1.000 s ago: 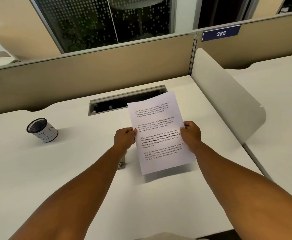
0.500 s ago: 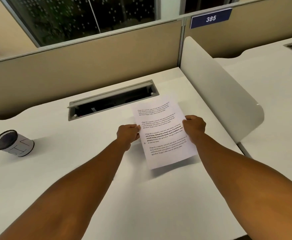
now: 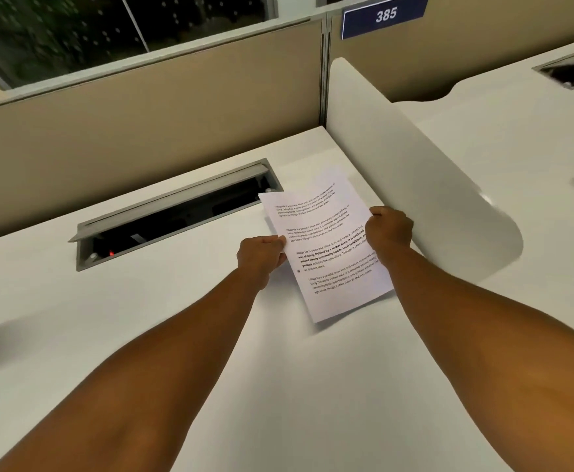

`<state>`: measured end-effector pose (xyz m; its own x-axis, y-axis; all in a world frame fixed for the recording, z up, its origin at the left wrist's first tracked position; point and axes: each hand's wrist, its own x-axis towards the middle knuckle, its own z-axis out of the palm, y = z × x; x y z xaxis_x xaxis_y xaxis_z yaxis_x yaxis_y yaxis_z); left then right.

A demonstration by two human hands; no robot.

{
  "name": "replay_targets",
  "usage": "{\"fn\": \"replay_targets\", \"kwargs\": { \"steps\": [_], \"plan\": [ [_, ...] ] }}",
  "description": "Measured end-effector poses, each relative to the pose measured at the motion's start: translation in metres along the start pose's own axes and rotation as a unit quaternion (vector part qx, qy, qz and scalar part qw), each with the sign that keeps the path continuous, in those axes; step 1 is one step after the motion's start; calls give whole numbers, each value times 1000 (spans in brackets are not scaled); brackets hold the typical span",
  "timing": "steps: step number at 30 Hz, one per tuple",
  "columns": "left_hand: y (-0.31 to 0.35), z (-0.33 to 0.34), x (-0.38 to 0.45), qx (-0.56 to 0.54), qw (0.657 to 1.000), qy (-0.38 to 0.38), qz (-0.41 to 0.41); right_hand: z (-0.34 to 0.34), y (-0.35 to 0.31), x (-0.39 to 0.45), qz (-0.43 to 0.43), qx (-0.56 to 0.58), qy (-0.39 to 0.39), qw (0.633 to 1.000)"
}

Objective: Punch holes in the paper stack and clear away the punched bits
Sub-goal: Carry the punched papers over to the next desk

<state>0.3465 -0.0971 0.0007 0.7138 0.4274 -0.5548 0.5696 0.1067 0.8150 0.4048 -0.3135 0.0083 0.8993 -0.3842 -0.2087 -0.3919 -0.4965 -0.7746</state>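
Both hands have carried the paper stack rightward toward the divider.

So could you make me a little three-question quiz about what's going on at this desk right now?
1. True or false: both hands hold the paper stack.
2. Which number is on the blue sign above the partition? A) 285 B) 385 C) 358
3. Fill in: a punched hole shows near the sheet's ____ edge, just below the left hand.

Key:
1. True. The left hand pinches the left edge, and the right hand grips the right edge.
2. B
3. Left. A small dark dot sits there; the punch itself is not in view.
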Motion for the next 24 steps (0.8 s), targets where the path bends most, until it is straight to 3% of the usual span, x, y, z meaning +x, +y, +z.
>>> {"fn": "replay_targets", "kwargs": {
  "steps": [16, 20, 24],
  "plan": [
    [-11, 33, 24, 18, 1000, -16, 12, 5, 11, 24, -39, -92, 80, 992],
    [-22, 30, 20, 182, 975, 18, 124, 8, 14, 15, -82, -119, 81, 986],
    [-35, 21, 16, 285, 927, -22, 244, 11, 28, 5, -141, -153, 57, 977]
  ]
}}
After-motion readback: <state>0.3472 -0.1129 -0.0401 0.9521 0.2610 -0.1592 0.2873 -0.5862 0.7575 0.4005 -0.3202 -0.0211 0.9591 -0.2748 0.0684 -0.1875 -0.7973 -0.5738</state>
